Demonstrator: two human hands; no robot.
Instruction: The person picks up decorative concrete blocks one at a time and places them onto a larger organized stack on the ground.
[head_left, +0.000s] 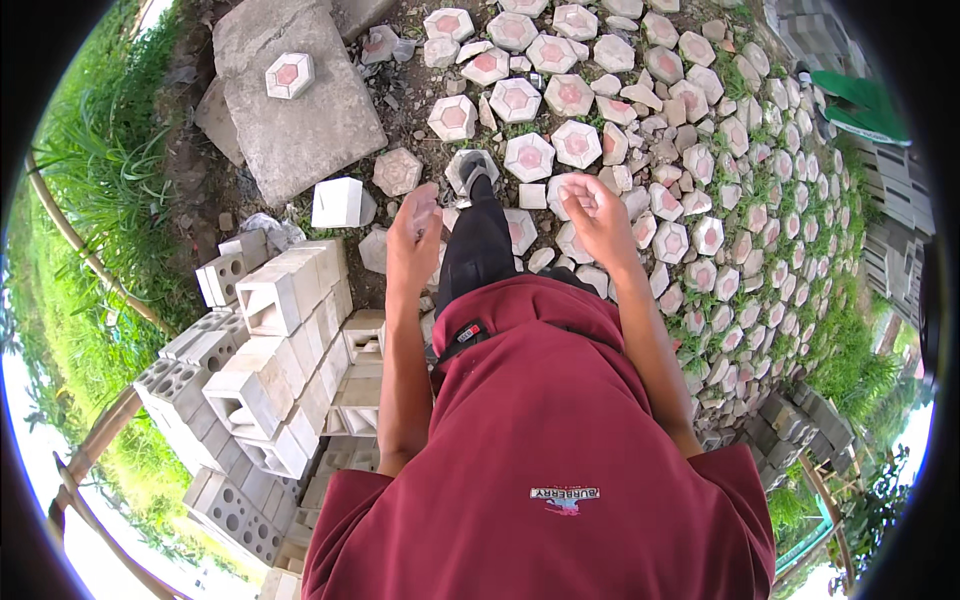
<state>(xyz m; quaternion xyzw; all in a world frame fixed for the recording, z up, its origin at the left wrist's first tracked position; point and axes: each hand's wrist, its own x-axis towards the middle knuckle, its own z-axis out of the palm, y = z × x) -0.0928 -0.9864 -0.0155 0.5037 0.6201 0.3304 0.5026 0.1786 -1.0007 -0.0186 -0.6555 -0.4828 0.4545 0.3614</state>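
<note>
My left hand (pixel 415 225) hangs beside my forward leg, empty, its fingers loosely bent and apart. Nearest to it are a worn hexagonal paver (pixel 397 172) and a pale concrete block (pixel 338 203). On the other side of the leg, my right hand (pixel 598 212) is empty as well, with the fingers half curled and not closed. Below and around it lie hexagonal pavers with reddish centres, among them one paver (pixel 576 144) just beyond the fingertips. My dark shoe (pixel 473 172) rests on another paver, partly covering it.
A large concrete slab (pixel 290 125) at the far left carries a single hexagonal paver (pixel 289 75). Hollow concrete blocks (pixel 285 300) are stacked close on my left. Pavers and broken stones spread over the ground ahead and right. A green cloth-like item (pixel 860 105) shows at the far right.
</note>
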